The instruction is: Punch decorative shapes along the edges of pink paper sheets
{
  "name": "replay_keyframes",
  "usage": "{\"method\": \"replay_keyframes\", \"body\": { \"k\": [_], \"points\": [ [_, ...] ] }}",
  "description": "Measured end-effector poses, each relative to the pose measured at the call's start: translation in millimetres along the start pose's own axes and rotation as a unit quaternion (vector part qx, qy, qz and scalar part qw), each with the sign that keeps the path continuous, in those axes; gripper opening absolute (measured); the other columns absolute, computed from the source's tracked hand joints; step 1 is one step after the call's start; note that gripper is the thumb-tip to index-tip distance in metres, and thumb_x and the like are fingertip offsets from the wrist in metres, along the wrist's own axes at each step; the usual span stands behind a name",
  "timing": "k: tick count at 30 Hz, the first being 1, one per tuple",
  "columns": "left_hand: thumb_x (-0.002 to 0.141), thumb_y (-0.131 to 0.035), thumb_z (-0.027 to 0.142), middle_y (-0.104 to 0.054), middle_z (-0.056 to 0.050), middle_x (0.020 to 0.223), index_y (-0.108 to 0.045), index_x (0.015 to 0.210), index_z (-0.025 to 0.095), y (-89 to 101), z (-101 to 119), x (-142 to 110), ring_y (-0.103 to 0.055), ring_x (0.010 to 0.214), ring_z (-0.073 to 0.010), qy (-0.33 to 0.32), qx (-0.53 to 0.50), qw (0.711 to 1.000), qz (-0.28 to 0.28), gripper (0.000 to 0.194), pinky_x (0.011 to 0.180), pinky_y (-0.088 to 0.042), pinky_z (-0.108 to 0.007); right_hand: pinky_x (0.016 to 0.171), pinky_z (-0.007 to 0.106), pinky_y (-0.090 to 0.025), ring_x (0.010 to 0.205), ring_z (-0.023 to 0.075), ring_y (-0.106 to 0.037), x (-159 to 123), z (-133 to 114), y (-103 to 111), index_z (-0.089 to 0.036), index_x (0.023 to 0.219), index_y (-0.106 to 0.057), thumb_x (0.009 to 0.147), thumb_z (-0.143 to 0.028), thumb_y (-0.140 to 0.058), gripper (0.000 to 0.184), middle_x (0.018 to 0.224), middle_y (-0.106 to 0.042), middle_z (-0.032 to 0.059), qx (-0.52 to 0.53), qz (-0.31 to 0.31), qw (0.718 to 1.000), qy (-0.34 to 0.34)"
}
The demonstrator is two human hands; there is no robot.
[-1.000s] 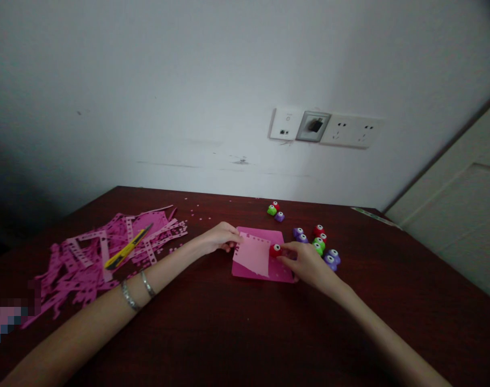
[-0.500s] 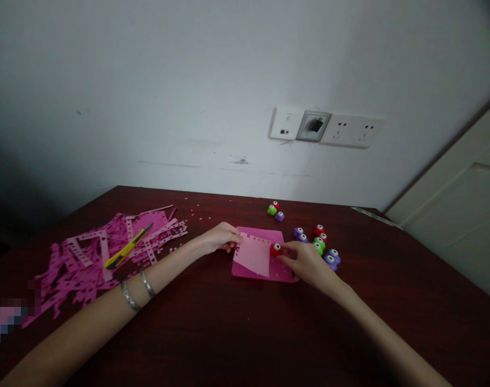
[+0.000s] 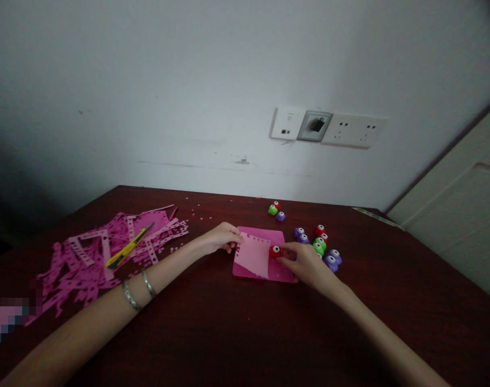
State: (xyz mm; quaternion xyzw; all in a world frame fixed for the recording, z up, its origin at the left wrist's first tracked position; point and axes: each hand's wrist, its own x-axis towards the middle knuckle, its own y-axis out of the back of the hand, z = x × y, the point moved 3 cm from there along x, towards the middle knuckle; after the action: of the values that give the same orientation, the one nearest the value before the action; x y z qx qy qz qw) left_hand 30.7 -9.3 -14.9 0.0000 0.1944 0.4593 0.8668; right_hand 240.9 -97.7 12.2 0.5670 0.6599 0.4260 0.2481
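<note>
My left hand (image 3: 224, 238) pinches the upper left corner of a light pink sheet of paper (image 3: 253, 255). Small punched holes run along the sheet's top and left edges. Beneath it lies a darker pink stack of paper or card (image 3: 283, 273). In my right hand (image 3: 305, 260) is a small red craft paper punch (image 3: 274, 251), gripped by thumb and fingers at the light sheet's right edge. Whether the paper sits inside the punch's slot is too small to tell. Just beyond my right hand stand purple punches (image 3: 331, 262), green punches (image 3: 319, 245) and red punches (image 3: 321, 231).
On the left, a yellow utility knife (image 3: 128, 250) rests on a heap of punched pink paper strips (image 3: 84, 269). Three more punches (image 3: 273, 210) stand near the wall. Tiny paper bits lie scattered on the dark wooden table (image 3: 229, 328). Sockets (image 3: 350, 130) are on the wall.
The red punch has tipped slightly and shifted a little toward me at the sheet's right edge. My left hand stays at the paper's corner.
</note>
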Motion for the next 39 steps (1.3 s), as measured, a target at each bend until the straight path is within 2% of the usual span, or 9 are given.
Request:
{"method": "replay_keyframes", "body": {
  "k": [8, 15, 25, 39],
  "points": [
    [0.062, -0.063, 0.02, -0.049, 0.003, 0.048, -0.059, 0.062, 0.011, -1.0, 2.8, -2.7, -0.042, 0.04, -0.0056, 0.001, 0.0, 1.0, 0.009, 0.009, 0.04, -0.036, -0.02, 0.043, 0.022, -0.041, 0.048, 0.0131, -0.056, -0.8, 0.4, -0.2, -0.013, 0.092, -0.069, 0.079, -0.023, -0.052, 0.024, 0.071, -0.066, 0.006, 0.022, -0.023, 0.999, -0.038],
    [0.062, -0.063, 0.02, -0.052, 0.001, 0.052, -0.06, 0.064, 0.01, -1.0, 2.3, -2.1, -0.047, 0.043, -0.0073, 0.002, -0.004, 1.0, -0.001, 0.011, 0.042, -0.038, -0.022, 0.042, 0.022, -0.041, 0.045, 0.0127, -0.056, -0.8, 2.0, -1.0, -0.012, 0.094, -0.068, 0.079, -0.025, -0.052, 0.025, 0.072, -0.067, 0.0068, 0.033, -0.023, 0.998, -0.048],
    [0.064, -0.064, 0.02, -0.054, 0.0, 0.052, -0.061, 0.066, 0.01, -0.9, 1.0, -1.5, -0.046, 0.042, -0.0063, 0.005, -0.021, 1.0, -0.002, 0.012, 0.043, -0.038, -0.021, 0.041, 0.022, -0.041, 0.045, 0.0131, -0.056, -1.6, 5.4, -2.6, -0.013, 0.095, -0.068, 0.08, -0.027, -0.052, 0.026, 0.066, -0.067, 0.0057, 0.045, -0.041, 0.996, -0.064],
    [0.063, -0.066, 0.02, -0.054, 0.0, 0.051, -0.061, 0.066, 0.01, -0.2, 1.1, -0.8, -0.047, 0.043, -0.0066, 0.006, -0.031, 0.999, -0.009, 0.011, 0.044, -0.04, -0.021, 0.041, 0.022, -0.041, 0.046, 0.0128, -0.057, -2.4, 2.7, 0.0, -0.013, 0.092, -0.069, 0.08, -0.029, -0.052, 0.026, 0.069, -0.067, 0.0066, 0.041, -0.038, 0.996, -0.066]
  ]
}}
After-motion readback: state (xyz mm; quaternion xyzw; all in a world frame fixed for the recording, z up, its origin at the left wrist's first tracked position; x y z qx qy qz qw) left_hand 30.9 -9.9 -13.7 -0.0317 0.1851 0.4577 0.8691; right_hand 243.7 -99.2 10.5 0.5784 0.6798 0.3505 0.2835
